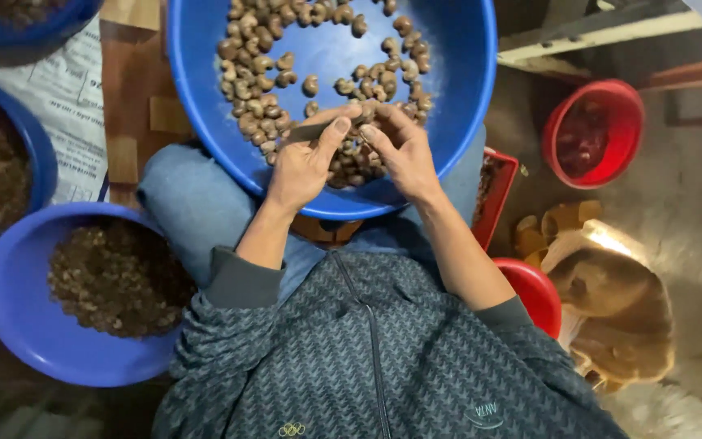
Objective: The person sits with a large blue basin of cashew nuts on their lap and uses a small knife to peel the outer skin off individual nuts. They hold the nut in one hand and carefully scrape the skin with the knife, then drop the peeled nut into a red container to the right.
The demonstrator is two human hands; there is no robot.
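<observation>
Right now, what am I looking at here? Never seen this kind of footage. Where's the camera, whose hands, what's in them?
There is one picture, taken by a camera worn on a person's head and looking down at their lap. No machine is involved: the two bare hands are the wearer's own.

A big blue basin rests on their knees, holding brown, curved nuts. The left hand and right hand meet over its near rim. The left hand's grip is on a thin grey tool; the right hand's fingers pinch something small, probably one nut, too hidden to be sure.

To the left stands another blue basin of darker brown bits. To the right are a red bowl and a tan dog lying on the floor.
</observation>
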